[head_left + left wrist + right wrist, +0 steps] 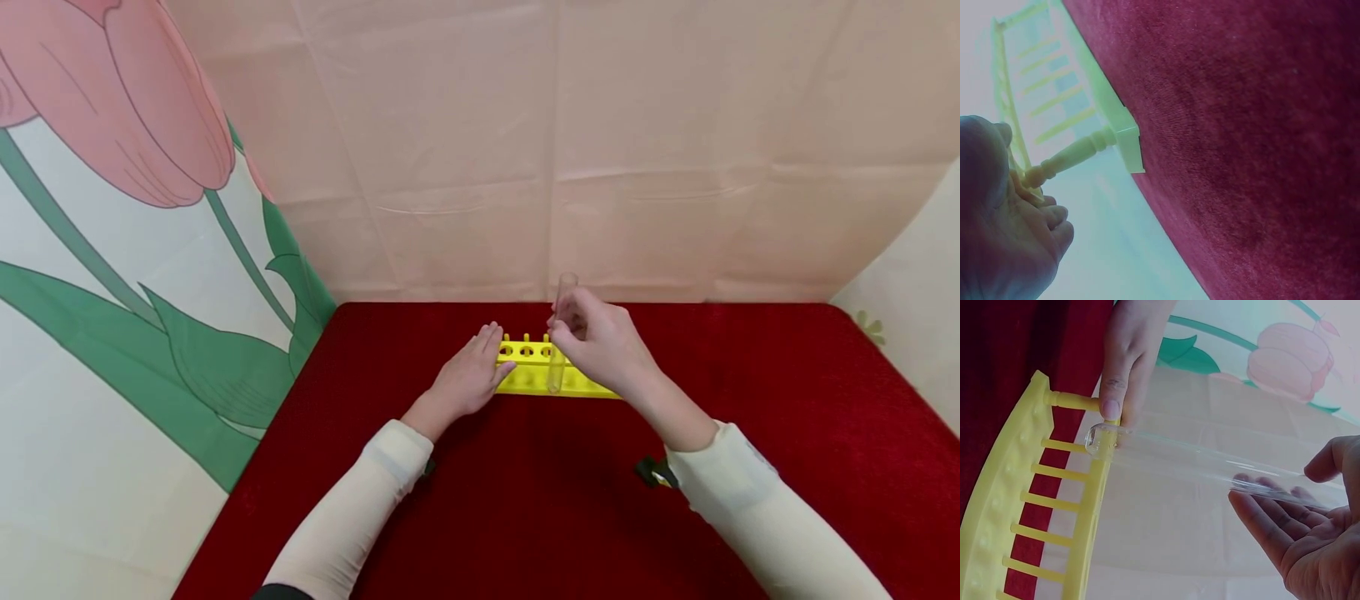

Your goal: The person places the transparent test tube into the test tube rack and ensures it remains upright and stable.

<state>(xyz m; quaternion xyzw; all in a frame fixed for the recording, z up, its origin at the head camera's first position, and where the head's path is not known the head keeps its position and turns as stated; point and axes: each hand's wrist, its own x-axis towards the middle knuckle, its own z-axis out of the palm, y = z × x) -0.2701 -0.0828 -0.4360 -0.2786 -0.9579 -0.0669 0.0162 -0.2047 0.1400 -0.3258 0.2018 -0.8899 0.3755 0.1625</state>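
Note:
A yellow test tube rack (525,383) stands on the red cloth, with a row of round holes along its top bar. My left hand (468,371) grips the left end of that bar, its thumb (1111,406) on the near side and the other fingers behind. Between thumb and fingers, my right hand (607,342) holds a clear, empty-looking test tube (1166,453) near its upper end. The tube tilts, and its rounded bottom overlaps the front of the rack in the head view, outside the holes. The rack's right end is hidden behind my right hand.
A red velvety cloth (525,500) covers the table. A pale pink curtain (450,125) hangs behind its far edge, with a tulip-patterned one (150,100) on the left. Small dark items (647,471) show beside my forearms.

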